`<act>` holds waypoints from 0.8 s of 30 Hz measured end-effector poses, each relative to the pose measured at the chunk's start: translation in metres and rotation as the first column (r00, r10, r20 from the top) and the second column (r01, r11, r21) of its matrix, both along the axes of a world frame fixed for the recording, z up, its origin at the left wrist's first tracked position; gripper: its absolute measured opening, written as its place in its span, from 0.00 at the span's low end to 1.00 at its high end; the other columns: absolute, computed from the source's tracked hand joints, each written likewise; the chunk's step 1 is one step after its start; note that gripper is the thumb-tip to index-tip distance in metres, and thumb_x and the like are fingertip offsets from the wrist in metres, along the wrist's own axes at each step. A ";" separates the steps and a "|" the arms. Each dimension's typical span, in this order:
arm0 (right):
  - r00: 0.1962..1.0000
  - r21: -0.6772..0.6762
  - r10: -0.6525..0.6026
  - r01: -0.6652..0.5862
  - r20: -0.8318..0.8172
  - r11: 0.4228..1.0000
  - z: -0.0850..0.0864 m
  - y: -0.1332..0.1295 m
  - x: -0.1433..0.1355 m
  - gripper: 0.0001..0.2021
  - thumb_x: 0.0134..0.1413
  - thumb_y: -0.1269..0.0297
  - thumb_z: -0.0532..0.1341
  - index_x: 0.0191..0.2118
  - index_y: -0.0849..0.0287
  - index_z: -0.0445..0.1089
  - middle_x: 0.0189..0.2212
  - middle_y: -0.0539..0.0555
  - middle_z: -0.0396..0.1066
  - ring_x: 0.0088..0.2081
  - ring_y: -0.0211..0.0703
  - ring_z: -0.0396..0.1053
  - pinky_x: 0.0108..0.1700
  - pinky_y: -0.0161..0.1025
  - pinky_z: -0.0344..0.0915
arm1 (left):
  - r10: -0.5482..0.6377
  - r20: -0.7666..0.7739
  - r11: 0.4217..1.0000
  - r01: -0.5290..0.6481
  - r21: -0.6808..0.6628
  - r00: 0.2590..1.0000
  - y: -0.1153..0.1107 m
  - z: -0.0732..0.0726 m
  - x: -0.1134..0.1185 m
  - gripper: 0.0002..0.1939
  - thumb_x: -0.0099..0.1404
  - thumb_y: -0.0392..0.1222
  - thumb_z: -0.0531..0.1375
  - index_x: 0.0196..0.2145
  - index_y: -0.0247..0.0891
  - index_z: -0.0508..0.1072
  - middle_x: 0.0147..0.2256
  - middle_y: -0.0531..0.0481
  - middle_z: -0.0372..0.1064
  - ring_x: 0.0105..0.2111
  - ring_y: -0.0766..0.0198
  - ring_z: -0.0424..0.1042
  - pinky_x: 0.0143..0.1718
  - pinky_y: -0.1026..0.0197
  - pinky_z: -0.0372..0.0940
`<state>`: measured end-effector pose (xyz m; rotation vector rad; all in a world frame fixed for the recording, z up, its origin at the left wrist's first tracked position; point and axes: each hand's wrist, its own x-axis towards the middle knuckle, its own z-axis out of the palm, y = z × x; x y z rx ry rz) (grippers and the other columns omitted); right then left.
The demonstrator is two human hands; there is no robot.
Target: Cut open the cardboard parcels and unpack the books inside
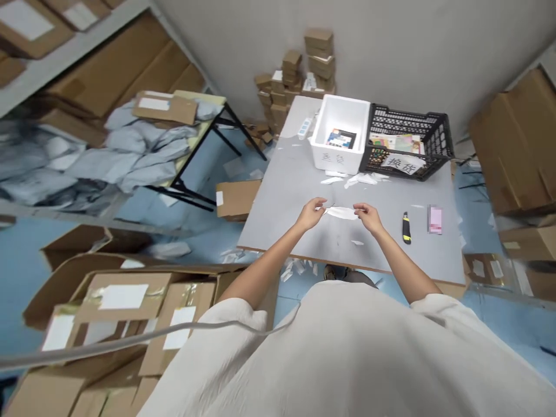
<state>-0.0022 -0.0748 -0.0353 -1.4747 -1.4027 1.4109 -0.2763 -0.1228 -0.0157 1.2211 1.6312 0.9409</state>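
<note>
A crumpled strip of white paper [342, 213] spans the gap between my hands, low over the grey table. My left hand [311, 214] pinches its left end between thumb and fingers. At the other end, the fingertips of my right hand [369, 218] close on the strip's edge. Just beyond lie more torn white scraps [362, 179], in front of the bins. A small scrap [357, 242] rests nearer to me. To the right of my right hand is a black and yellow utility knife [406, 229].
At the table's [282, 191] back stand a white foam box [336, 159] and a black plastic crate [438, 142], both holding flat packets. A pink item [435, 220] lies at right. Cartons [125, 289] fill the lower left; grey parcels [108, 165] are heaped at left.
</note>
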 end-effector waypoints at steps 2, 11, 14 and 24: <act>0.997 0.001 0.082 -0.082 -0.001 0.997 0.000 0.008 -0.021 0.16 0.51 0.58 0.66 0.45 0.55 0.83 0.46 0.57 0.86 0.48 0.52 0.81 0.60 0.55 0.77 | 0.074 0.002 0.997 -0.074 0.011 0.997 -0.013 -0.001 -0.017 0.17 0.68 0.37 0.65 0.53 0.41 0.83 0.61 0.40 0.82 0.62 0.49 0.81 0.66 0.44 0.75; 0.911 -0.008 0.412 -0.412 -0.020 0.911 -0.009 0.024 -0.106 0.16 0.50 0.57 0.65 0.44 0.54 0.83 0.45 0.56 0.86 0.46 0.51 0.80 0.57 0.52 0.77 | 0.393 -0.013 0.920 -0.392 0.017 0.920 -0.088 -0.011 -0.060 0.16 0.66 0.41 0.67 0.51 0.41 0.83 0.56 0.41 0.84 0.56 0.51 0.83 0.64 0.45 0.77; 0.866 -0.022 0.499 -0.500 -0.029 0.866 -0.013 0.017 -0.133 0.16 0.50 0.57 0.65 0.43 0.54 0.83 0.48 0.56 0.86 0.46 0.51 0.80 0.56 0.52 0.77 | 0.461 -0.027 0.887 -0.461 0.000 0.887 -0.119 -0.012 -0.067 0.15 0.67 0.41 0.67 0.51 0.40 0.82 0.56 0.40 0.84 0.54 0.51 0.84 0.65 0.44 0.77; 0.694 -0.013 0.719 -0.720 -0.038 0.694 -0.013 -0.033 -0.227 0.15 0.49 0.59 0.66 0.42 0.54 0.83 0.47 0.57 0.85 0.45 0.50 0.80 0.56 0.53 0.78 | 0.687 -0.013 0.727 -0.687 0.029 0.726 -0.217 -0.012 -0.099 0.15 0.67 0.39 0.66 0.51 0.40 0.83 0.55 0.41 0.84 0.54 0.52 0.84 0.66 0.44 0.75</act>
